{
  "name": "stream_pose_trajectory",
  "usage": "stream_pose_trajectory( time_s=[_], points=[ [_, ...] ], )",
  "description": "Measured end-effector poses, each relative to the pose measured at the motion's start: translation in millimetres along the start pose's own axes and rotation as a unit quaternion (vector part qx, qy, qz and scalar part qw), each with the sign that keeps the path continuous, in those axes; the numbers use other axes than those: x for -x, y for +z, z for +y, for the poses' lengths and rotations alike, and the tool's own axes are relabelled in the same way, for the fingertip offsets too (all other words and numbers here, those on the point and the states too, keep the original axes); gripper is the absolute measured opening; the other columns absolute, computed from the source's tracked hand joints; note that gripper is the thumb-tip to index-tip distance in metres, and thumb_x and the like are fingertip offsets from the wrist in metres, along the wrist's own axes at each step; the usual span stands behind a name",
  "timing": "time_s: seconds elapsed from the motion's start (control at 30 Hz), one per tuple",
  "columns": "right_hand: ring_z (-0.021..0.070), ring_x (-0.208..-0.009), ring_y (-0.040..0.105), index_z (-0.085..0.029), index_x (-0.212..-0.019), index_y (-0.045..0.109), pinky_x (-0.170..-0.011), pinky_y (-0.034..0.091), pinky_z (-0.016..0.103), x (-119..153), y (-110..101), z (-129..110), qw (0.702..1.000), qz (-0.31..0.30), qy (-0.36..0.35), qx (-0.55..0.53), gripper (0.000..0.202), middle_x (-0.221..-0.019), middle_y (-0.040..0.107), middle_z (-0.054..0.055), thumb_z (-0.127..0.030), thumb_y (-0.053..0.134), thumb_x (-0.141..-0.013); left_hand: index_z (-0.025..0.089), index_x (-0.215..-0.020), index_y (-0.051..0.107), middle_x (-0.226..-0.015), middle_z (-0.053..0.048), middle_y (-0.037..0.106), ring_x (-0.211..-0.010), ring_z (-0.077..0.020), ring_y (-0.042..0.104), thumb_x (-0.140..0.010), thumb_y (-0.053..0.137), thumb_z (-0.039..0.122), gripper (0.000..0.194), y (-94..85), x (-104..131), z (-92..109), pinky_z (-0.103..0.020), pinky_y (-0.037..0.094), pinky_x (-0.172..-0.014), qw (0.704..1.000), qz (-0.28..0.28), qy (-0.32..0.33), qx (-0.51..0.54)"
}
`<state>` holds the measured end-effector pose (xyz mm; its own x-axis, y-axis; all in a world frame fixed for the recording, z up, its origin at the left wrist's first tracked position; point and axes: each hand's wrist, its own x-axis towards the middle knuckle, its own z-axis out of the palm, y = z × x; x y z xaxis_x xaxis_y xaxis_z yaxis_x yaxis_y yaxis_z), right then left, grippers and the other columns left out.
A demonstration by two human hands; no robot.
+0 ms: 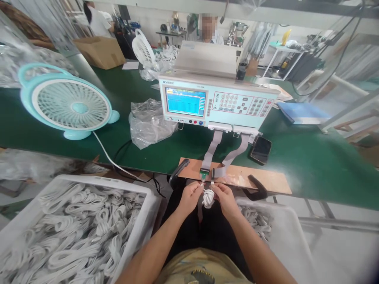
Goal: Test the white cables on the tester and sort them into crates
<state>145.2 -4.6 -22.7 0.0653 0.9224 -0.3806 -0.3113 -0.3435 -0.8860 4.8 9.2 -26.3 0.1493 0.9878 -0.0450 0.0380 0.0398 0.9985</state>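
Observation:
A coiled white cable hangs between my two hands at the front edge of a wooden board. My left hand pinches one end of it, at a small green circuit board. The other end is pinched in my right hand, close to the dark connector of a grey ribbon cable. Another ribbon cable runs to the green board. Both ribbons come from the front of a tester with a lit blue screen. My fingers partly cover the cable's plugs.
Left, a white bin holds many coiled cables; a smaller bin with cables stands right. A fan, plastic bag, phone and blue folder lie on the green table. A person is behind the tester.

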Motion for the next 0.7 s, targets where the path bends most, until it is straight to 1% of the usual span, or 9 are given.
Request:
stream_pose_trajectory(
  time_s=[0.1,0.23,0.4,0.5,0.57,0.7],
  points=[
    [0.0081,-0.047,0.038,-0.016,-0.062,0.06,-0.048,0.033,0.022,-0.3,-0.6,-1.0,1.0,-0.004,-0.003,0.004,0.027,-0.053,0.049,-0.003,-0.041,0.07,-0.062,0.016,-0.052,0.051,-0.061,0.0,0.048,-0.061,-0.013,0.044,-0.076,0.053,0.034,0.03,3.3,-0.3,-0.6,-0.022,0.035,-0.06,1.0,-0.005,0.0,0.002],
    [0.0086,-0.048,0.04,-0.016,-0.065,0.062,-0.05,0.033,0.023,-2.7,-3.0,3.1,1.0,-0.011,-0.013,0.011,0.027,-0.054,0.052,-0.003,-0.043,0.068,-0.064,0.016,-0.048,0.049,-0.057,0.001,0.044,-0.059,-0.0124,0.041,-0.074,0.055,0.035,0.032,5.5,-1.0,-1.8,-0.022,0.034,-0.058,1.0,0.018,-0.014,0.019],
    [0.0089,-0.049,0.041,-0.017,-0.065,0.062,-0.05,0.033,0.023,-3.2,-4.7,3.6,1.0,-0.016,-0.016,0.015,0.025,-0.056,0.053,-0.003,-0.041,0.068,-0.064,0.016,-0.052,0.055,-0.058,0.0,0.051,-0.059,-0.013,0.046,-0.073,0.055,0.033,0.026,10.3,-1.0,-4.6,-0.023,0.036,-0.06,0.997,0.046,-0.045,0.053],
    [0.0086,-0.049,0.041,-0.017,-0.065,0.063,-0.05,0.034,0.023,-2.7,-4.0,2.1,1.0,-0.015,-0.012,0.011,0.023,-0.056,0.054,-0.003,-0.039,0.069,-0.063,0.016,-0.055,0.056,-0.059,0.0,0.054,-0.06,-0.0133,0.048,-0.073,0.055,0.034,0.025,14.5,1.5,-5.7,-0.023,0.038,-0.061,0.992,0.072,-0.062,0.08],
    [0.0085,-0.049,0.041,-0.017,-0.065,0.063,-0.05,0.034,0.023,-3.0,-3.8,2.5,1.0,-0.016,-0.016,0.009,0.023,-0.056,0.054,-0.003,-0.039,0.069,-0.064,0.016,-0.058,0.057,-0.059,0.0,0.054,-0.058,-0.0126,0.048,-0.074,0.054,0.036,0.026,17.0,3.7,-6.8,-0.023,0.038,-0.059,0.99,0.083,-0.069,0.095],
    [0.0078,-0.048,0.04,-0.016,-0.066,0.064,-0.05,0.033,0.022,-5.4,-5.1,5.9,0.999,-0.013,-0.026,0.017,0.023,-0.055,0.054,-0.003,-0.039,0.067,-0.066,0.016,-0.061,0.058,-0.058,0.0,0.054,-0.055,-0.0123,0.048,-0.073,0.056,0.043,0.03,21.1,3.9,-12.3,-0.022,0.038,-0.054,0.987,0.085,-0.088,0.102]
  ],
)
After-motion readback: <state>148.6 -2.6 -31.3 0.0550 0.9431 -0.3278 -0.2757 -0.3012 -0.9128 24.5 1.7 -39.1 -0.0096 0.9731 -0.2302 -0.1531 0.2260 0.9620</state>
